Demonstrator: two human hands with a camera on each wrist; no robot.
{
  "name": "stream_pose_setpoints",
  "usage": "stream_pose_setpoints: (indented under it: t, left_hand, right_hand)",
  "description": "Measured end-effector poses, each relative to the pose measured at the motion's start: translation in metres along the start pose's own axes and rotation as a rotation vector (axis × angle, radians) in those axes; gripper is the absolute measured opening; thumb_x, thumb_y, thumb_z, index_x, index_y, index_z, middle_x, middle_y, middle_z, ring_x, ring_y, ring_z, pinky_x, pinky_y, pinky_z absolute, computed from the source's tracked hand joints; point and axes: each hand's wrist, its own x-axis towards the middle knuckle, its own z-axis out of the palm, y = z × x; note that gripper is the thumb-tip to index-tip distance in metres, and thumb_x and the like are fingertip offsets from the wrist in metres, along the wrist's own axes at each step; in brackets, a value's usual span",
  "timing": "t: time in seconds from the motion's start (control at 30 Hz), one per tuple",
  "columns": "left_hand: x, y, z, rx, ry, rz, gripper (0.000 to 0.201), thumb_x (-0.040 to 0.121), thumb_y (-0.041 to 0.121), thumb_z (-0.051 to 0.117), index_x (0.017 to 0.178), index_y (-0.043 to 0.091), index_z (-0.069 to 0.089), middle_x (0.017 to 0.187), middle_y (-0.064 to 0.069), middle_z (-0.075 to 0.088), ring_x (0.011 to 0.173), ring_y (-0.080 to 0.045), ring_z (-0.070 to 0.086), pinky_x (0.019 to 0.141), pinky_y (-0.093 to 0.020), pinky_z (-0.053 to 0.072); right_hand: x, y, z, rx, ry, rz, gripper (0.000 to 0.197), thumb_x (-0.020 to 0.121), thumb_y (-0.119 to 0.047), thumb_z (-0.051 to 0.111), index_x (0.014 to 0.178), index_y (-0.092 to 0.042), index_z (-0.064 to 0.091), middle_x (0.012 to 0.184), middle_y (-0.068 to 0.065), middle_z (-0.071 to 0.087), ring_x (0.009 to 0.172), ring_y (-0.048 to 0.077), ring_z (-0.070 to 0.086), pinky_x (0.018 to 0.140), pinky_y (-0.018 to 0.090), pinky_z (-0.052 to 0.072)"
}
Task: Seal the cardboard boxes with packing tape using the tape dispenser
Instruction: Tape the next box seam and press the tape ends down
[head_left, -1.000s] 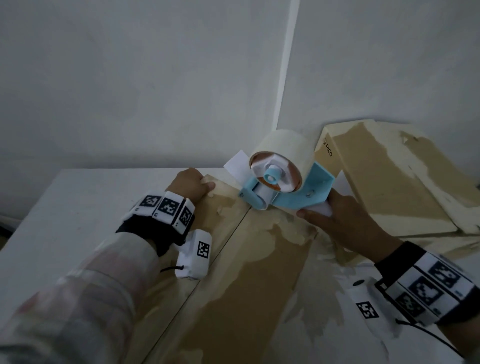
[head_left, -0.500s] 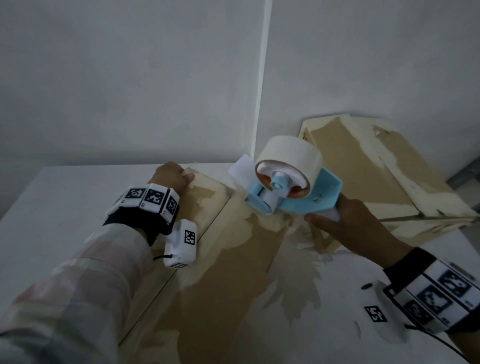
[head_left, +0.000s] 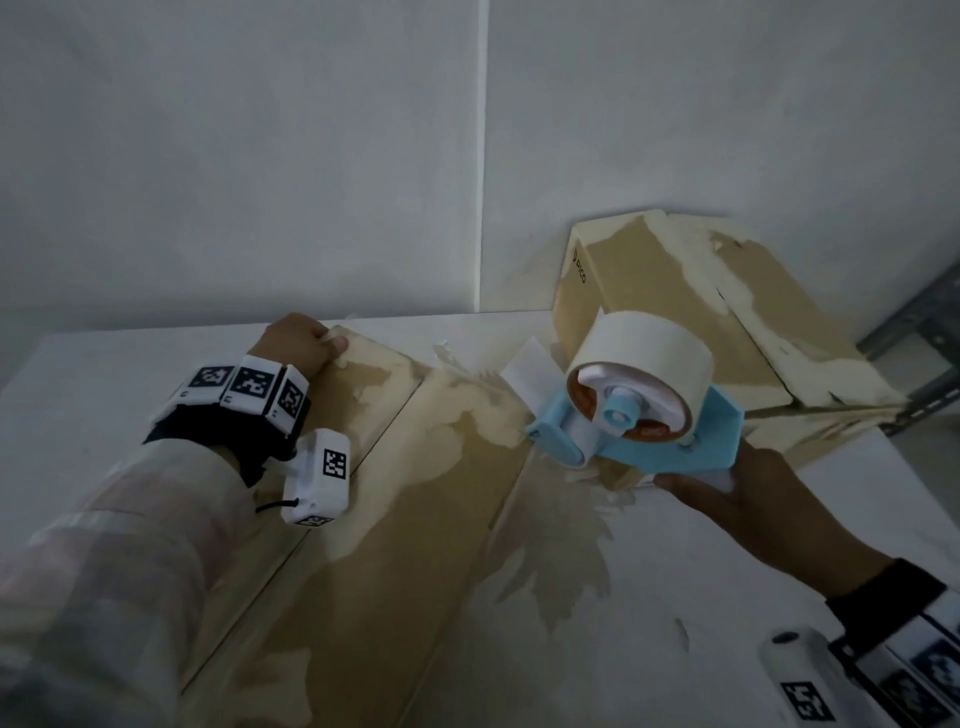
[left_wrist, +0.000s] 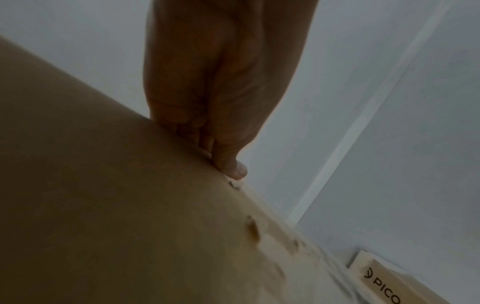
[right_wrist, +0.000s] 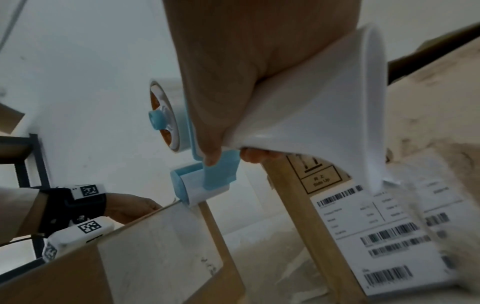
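Note:
A long cardboard box patched with pale tape lies in front of me, its centre seam running away from me. My left hand grips its far left corner, thumb on top and fingers curled over the far edge. My right hand grips the white handle of the blue tape dispenser. The dispenser hangs in the air just right of the box's far end. It carries a pale tape roll, and a loose tab of tape sticks out at its front.
A second cardboard box, marked PICO, sits tilted at the back right against the wall; the right wrist view shows barcode labels on its side. White table lies left of the box. A metal shelf frame stands at far right.
The dispenser has moved right and up, away from the far end of the box's seam. My left hand has kept its hold on the far corner.

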Motion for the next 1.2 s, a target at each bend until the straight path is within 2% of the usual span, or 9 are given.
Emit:
stream_pose_setpoints:
  t: [0.07,0.23,0.5,0.6,0.7,0.83,1.0,1.1,1.2]
  left_hand:
    - [-0.001,0.001,0.000,0.002,0.002,-0.006,0.037,0.094,0.026,0.047,0.099,-0.007,0.063,0.110,-0.026,0.061,0.105,-0.036,0.054,0.084,-0.033,0.037]
    - [-0.002,0.005,0.001,0.009,0.016,-0.017,0.037,0.094,0.026,0.047,0.108,-0.005,0.062,0.117,-0.025,0.060,0.110,-0.036,0.053,0.089,-0.035,0.038]
    - [-0.002,0.007,0.000,0.011,0.025,-0.040,0.038,0.093,0.027,0.048,0.116,-0.001,0.060,0.122,-0.022,0.059,0.115,-0.035,0.052,0.093,-0.035,0.038]
    - [-0.002,0.008,-0.001,0.013,0.028,-0.045,0.037,0.093,0.027,0.048,0.115,-0.001,0.060,0.121,-0.022,0.060,0.114,-0.035,0.053,0.092,-0.036,0.039]
    - [-0.002,0.008,0.000,0.022,0.024,-0.048,0.036,0.093,0.026,0.048,0.112,-0.003,0.061,0.119,-0.022,0.060,0.112,-0.035,0.053,0.090,-0.035,0.039]
    - [-0.003,0.010,0.000,0.028,0.018,-0.036,0.033,0.093,0.023,0.048,0.104,-0.004,0.063,0.114,-0.023,0.061,0.108,-0.035,0.054,0.084,-0.033,0.037]
    - [-0.003,0.012,-0.003,0.046,0.010,-0.023,0.032,0.093,0.021,0.047,0.101,-0.004,0.064,0.114,-0.023,0.061,0.108,-0.035,0.054,0.082,-0.031,0.036]
    - [-0.007,0.016,-0.004,0.083,0.000,-0.033,0.036,0.094,0.023,0.046,0.110,-0.006,0.061,0.122,-0.025,0.057,0.114,-0.036,0.051,0.090,-0.035,0.037]
    - [-0.015,0.024,-0.003,0.175,0.019,-0.059,0.041,0.096,0.022,0.041,0.123,-0.008,0.050,0.131,-0.028,0.048,0.121,-0.038,0.045,0.100,-0.039,0.034]
  right_hand:
    - [-0.002,0.005,0.001,-0.014,-0.003,0.004,0.018,0.072,-0.050,0.065,0.078,-0.040,0.051,0.066,-0.028,0.061,0.073,-0.023,0.054,0.058,0.000,0.040]
    - [-0.006,0.020,0.005,-0.019,-0.012,0.040,0.021,0.075,-0.016,0.073,0.094,-0.011,0.065,0.076,-0.015,0.065,0.074,-0.020,0.055,0.061,0.005,0.043]
    - [-0.011,0.012,0.004,0.041,0.002,-0.031,0.032,0.066,-0.050,0.056,0.091,-0.030,0.061,0.070,-0.035,0.059,0.075,-0.026,0.052,0.059,-0.005,0.039]
    - [-0.010,0.015,0.005,0.066,0.003,-0.035,0.050,0.063,-0.057,0.049,0.095,-0.020,0.062,0.078,-0.043,0.059,0.075,-0.023,0.053,0.059,-0.004,0.039]
    - [-0.010,0.019,0.006,0.067,0.001,-0.039,0.057,0.063,-0.058,0.056,0.095,-0.012,0.065,0.070,-0.029,0.063,0.075,-0.018,0.056,0.058,-0.002,0.041]
    - [-0.013,0.018,0.005,0.123,0.035,-0.017,0.050,0.062,-0.079,0.046,0.094,-0.044,0.062,0.090,-0.036,0.060,0.079,-0.005,0.060,0.058,0.003,0.044]
    - [-0.018,0.032,0.007,0.146,0.046,-0.045,0.063,0.064,-0.078,0.051,0.088,-0.022,0.066,0.081,-0.051,0.055,0.076,-0.021,0.056,0.061,-0.002,0.042]
    - [-0.015,0.042,0.013,0.108,0.048,-0.128,0.031,0.074,-0.054,0.063,0.097,-0.033,0.060,0.087,-0.032,0.065,0.077,-0.008,0.062,0.064,0.015,0.052]
    - [-0.013,0.047,0.021,0.009,0.053,-0.238,0.052,0.079,-0.071,0.037,0.100,-0.028,0.056,0.084,0.008,0.071,0.076,0.009,0.062,0.063,0.015,0.049]
